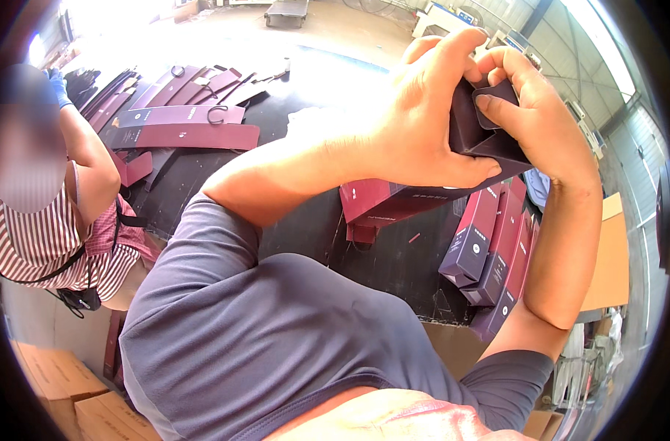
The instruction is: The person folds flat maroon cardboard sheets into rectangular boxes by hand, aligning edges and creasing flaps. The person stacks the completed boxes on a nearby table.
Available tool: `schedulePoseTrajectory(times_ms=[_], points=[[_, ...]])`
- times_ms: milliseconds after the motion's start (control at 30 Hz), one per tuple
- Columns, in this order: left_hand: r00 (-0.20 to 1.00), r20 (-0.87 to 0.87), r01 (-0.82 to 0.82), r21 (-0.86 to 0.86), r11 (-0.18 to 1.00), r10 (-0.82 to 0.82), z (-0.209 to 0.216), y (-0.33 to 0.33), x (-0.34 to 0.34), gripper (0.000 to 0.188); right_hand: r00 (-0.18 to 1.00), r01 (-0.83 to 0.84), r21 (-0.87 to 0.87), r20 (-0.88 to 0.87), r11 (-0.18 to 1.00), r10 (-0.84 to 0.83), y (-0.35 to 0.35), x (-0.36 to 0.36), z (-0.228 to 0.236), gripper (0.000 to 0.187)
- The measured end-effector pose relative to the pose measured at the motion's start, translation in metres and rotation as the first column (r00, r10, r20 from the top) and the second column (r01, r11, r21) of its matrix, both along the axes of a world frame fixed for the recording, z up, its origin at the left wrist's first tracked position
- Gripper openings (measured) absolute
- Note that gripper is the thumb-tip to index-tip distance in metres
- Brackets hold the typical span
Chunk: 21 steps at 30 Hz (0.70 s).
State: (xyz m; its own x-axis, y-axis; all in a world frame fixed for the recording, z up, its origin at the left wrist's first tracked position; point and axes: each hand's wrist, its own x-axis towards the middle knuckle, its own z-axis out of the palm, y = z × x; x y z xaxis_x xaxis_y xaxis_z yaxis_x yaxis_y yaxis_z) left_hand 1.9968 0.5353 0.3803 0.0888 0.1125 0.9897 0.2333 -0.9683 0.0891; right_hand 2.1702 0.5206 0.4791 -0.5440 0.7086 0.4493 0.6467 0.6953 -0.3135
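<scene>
A long carton (408, 203), maroon fading to dark purple, is held raised and tilted over the table, its open end up at my hands. My left hand (422, 117) wraps round that end, thumb along the lower edge and fingers over the far side. At the same end, my right hand (542, 117) pinches the dark end flap (497, 103) between thumb and fingers. The flap stands partly folded over the opening. Whether anything is inside the carton cannot be seen. Several formed maroon cartons (489, 239) lie side by side below my right forearm.
The black table (291, 239) bears flat maroon carton blanks (188, 126) at its far left, some with dark cord loops. A person (63, 191) in striped clothing and a blue glove stands at the left. Brown cardboard boxes (63, 375) sit at lower left; a cardboard sheet (607, 257) stands right.
</scene>
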Motion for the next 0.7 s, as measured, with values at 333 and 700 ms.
schedulePoseTrajectory(times_ms=[333,700], points=[[0.998,0.021,0.057,0.011,0.998,-0.057,0.0,-0.009,0.006,0.089,0.968,0.109,0.057,0.22,0.992,-0.119,-0.012,0.001,0.008,0.039],[0.983,0.145,0.079,0.221,0.972,-0.113,-0.007,-0.006,0.019,0.094,0.873,-0.12,0.367,0.482,0.922,-0.078,0.0,0.022,-0.017,0.05]])
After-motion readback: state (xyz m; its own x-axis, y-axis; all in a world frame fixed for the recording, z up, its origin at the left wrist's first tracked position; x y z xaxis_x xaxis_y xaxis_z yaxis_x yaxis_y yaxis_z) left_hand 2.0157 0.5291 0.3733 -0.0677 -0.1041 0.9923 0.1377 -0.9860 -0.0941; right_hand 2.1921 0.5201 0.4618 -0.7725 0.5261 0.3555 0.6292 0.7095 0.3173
